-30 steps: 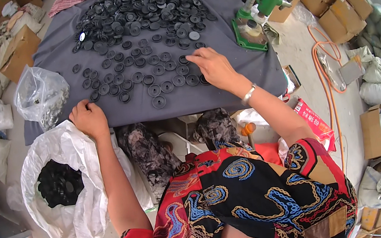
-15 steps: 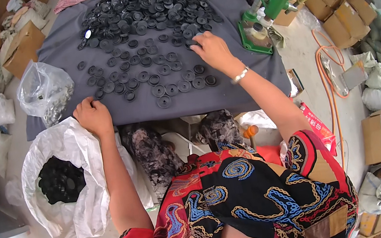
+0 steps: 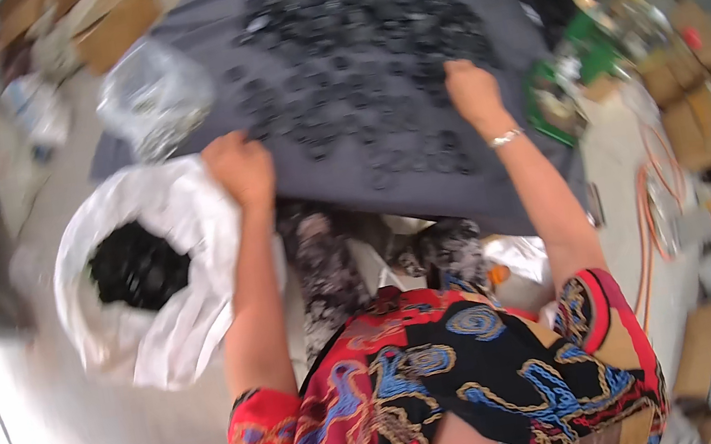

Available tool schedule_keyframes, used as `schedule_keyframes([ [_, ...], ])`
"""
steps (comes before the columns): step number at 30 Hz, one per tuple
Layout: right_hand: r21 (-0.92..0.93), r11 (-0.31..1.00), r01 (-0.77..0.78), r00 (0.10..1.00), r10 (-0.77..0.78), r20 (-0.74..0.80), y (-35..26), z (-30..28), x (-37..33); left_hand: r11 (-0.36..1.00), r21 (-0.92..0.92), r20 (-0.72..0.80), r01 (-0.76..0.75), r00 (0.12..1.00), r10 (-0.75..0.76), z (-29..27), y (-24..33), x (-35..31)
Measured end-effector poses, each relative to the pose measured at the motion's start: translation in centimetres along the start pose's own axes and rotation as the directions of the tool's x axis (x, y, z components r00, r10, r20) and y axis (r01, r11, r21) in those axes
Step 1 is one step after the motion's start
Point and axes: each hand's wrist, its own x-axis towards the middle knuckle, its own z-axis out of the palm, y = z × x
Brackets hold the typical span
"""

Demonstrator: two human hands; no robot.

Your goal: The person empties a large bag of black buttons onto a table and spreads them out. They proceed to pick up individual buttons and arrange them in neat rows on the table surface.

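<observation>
Black discs (image 3: 357, 5), 12 o'clock; my right hand (image 3: 475, 94), 2 o'clock, and left hand (image 3: 242, 170), 10 o'clock beside the white sack (image 3: 163, 339), curled, contents indiscernible. A hasty sweep could scatter discs.

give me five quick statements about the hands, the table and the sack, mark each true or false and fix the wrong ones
1. The left hand is at the front edge of the grey-covered table, beside the open white sack. True.
2. The white sack is empty. False: dark pieces lie inside it.
3. The right hand is inside the white sack. False: it is at the right side of the black discs on the table.
4. A silver-coloured bracelet circles the right wrist. True.
5. The clear plastic bag is on the right side of the table. False: it is on the left, behind the white sack.
</observation>
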Motion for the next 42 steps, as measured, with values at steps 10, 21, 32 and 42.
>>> schedule_keyframes([
  [10,0.575,0.609,-0.546,0.826,0.273,0.494,0.7,-6.2,-9.1,1.000,0.023,0.043,-0.016,0.999,0.015,0.4,-0.1,0.0],
  [21,0.363,0.919,-0.156,0.987,0.129,0.098,2.4,-1.5,-6.6,1.000,0.028,0.057,-0.013,0.998,0.012,0.4,0.3,0.0],
  [32,0.376,0.893,-0.249,0.969,0.233,0.087,1.5,-3.1,-3.3,1.000,0.026,0.027,-0.015,1.000,0.015,0.0,0.2,0.0],
  [42,0.371,0.835,-0.406,0.913,0.350,0.210,3.3,1.5,-0.1,1.000,0.022,0.035,0.001,0.999,-0.002,0.2,0.1,0.0],
])
